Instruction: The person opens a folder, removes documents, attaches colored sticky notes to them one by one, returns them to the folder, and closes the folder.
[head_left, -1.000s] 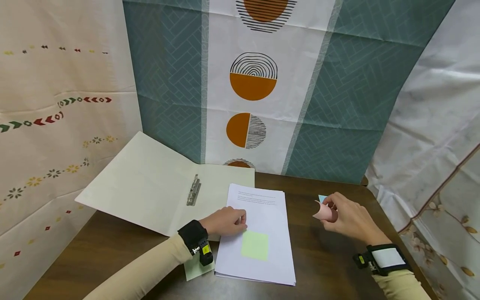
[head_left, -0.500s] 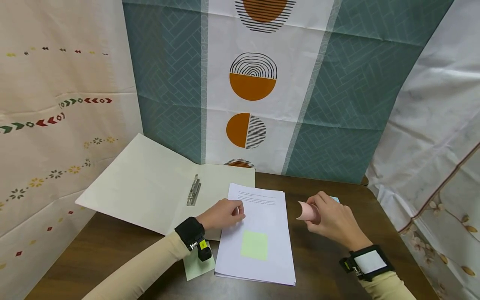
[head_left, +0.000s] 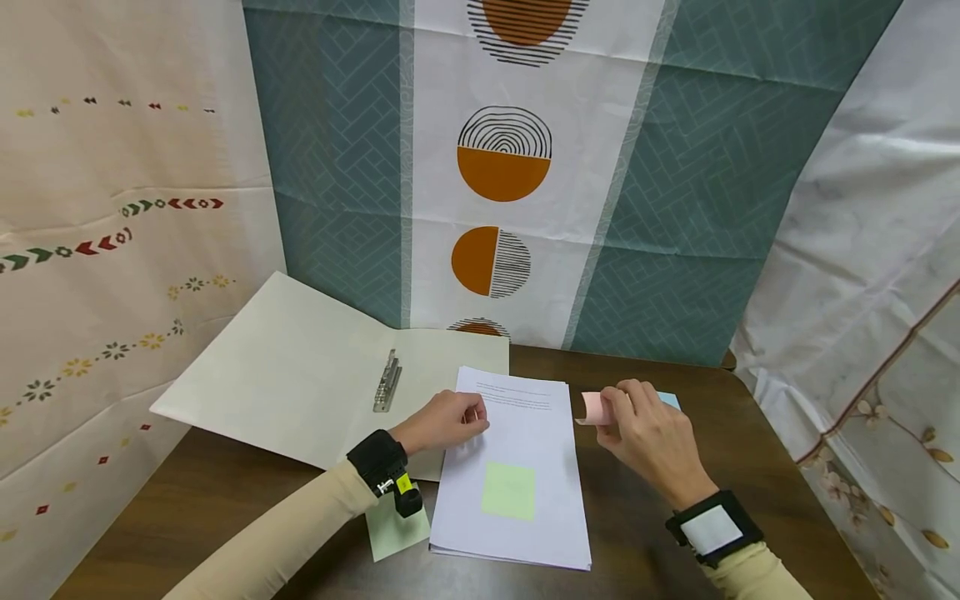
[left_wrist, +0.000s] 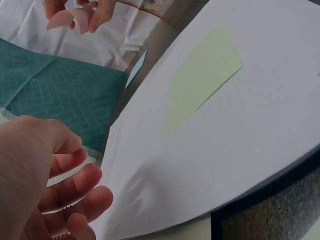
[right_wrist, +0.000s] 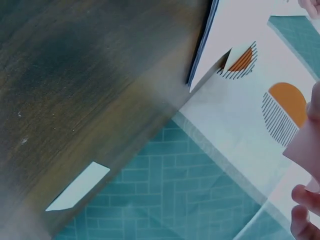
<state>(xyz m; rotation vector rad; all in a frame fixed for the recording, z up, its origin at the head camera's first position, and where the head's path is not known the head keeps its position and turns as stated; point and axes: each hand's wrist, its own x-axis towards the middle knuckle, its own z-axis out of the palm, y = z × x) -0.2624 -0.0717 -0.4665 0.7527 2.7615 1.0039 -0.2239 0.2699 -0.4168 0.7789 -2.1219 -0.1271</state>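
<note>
My right hand pinches a pink sticky note that bends into a curl. It is above the table, just right of a stack of white paper. In the right wrist view the pink note is partly cut off at the edge. My left hand hovers over the stack's left edge, fingers loosely curled, holding nothing; in the left wrist view a shadow falls on the paper below it. A green sticky note lies on the top sheet, one edge slightly raised in the left wrist view.
A white lever-arch binder lies spread at the left, its metal clip showing; the stack overlaps its right cover. A light blue sticky note is on the table behind my right hand. Pale green paper lies under my left wrist. Fabric hangs behind.
My right hand has moved left with the pink sticky note, away from the blue note and closer to the paper stack. My left hand has shifted slightly left and up.
</note>
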